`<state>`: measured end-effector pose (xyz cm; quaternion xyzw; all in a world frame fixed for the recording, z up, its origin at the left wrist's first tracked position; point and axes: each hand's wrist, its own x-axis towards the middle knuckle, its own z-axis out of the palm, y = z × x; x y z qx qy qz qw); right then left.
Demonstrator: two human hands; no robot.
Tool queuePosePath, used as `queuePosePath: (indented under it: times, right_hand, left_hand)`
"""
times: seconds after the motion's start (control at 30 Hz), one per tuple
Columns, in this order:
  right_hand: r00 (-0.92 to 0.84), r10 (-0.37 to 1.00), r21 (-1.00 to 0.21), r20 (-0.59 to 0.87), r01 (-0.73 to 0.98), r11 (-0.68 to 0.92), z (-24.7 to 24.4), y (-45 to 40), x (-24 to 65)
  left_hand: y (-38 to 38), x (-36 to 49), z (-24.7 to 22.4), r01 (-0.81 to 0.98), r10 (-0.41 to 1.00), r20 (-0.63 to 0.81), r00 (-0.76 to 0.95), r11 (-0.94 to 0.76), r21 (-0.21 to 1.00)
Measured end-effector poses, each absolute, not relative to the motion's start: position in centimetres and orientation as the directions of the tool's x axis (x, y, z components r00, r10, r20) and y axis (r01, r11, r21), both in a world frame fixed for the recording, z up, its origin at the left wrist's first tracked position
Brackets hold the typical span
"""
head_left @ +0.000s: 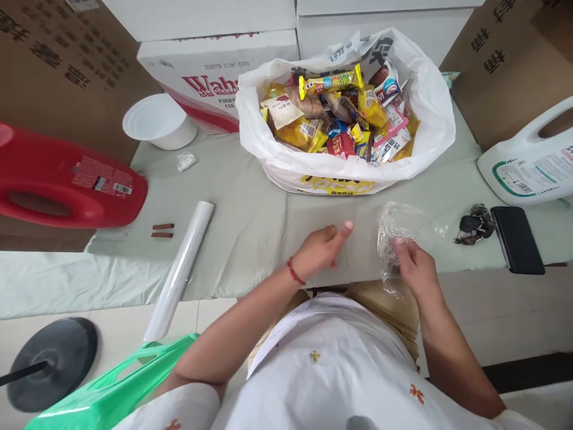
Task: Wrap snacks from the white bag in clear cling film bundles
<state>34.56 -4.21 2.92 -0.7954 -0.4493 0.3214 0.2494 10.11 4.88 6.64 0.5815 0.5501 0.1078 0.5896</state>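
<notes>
Crumpled clear plastic film [394, 224] hangs from my right hand [416, 269], pinched between thumb and fingers at the table's front edge. My left hand [320, 248], with a red string on the wrist, is to the left of the film, thumb stretched out and fingers curled in; whether anything thin is between them cannot be made out. Beyond both hands stands a white plastic bag [273, 161], open at the top and full of wrapped snacks [333, 119]. A long white roll [181, 269] lies slanted at the left front edge.
On the green cloth [242, 239] are a white bowl [174, 128], two brown strips [162, 230], keys [475, 224] and a black phone [518, 239]. A red jug [107, 185] stands left, a white jug [528, 155] right. White boxes [215, 60] line the back. A green bag [111, 388] is lower left.
</notes>
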Motion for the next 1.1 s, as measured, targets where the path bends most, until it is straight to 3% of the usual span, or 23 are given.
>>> queuePosePath:
  times: [0.13,0.33,0.43,0.57,0.67,0.87,1.0,1.1]
  right_hand:
    - [0.408,0.903,-0.688,-0.136,0.616,-0.383,2.9,-3.7,31.9]
    - [0.327,0.942,-0.654,-0.074,0.697,-0.293,2.4,-4.2,30.2]
    - [0.315,0.945,-0.723,-0.085,0.633,-0.276,2.3,-4.7,29.7]
    - [0.345,0.914,-0.931,-0.212,0.213,-0.296,2.3,-4.8,30.0]
    - [0.355,0.888,-0.956,-0.294,-0.086,-0.282,2.3,-4.6,30.5]
    - [0.269,0.886,-0.925,-0.377,-0.15,-0.348,2.7,-3.5,29.2]
    - [0.127,0.886,-0.871,-0.446,-0.291,-0.397,3.3,-2.0,27.1]
    - [0.163,0.903,-0.871,-0.397,-0.376,-0.315,3.5,-0.7,25.8]
  left_hand:
    - [4.0,14.1,7.3,0.568,0.898,-0.302,0.319,0.073,0.82]
    - [5.3,17.8,6.0,0.621,0.948,-0.193,0.252,-0.005,0.784]
    - [5.7,18.0,4.6,0.59,0.968,-0.125,0.217,-0.028,0.807]
    - [5.8,14.8,3.3,0.262,0.96,-0.244,0.136,0.203,0.943]
    - [5.3,10.8,3.5,-0.068,0.894,-0.429,0.128,0.439,0.896]
    - [3.7,6.1,4.7,-0.336,0.84,-0.521,0.152,0.54,0.772]
    - [3.0,5.7,4.6,-0.393,0.843,-0.513,0.165,0.533,0.75]
    - [2.9,5.1,4.2,-0.401,0.844,-0.513,0.156,0.529,0.748]
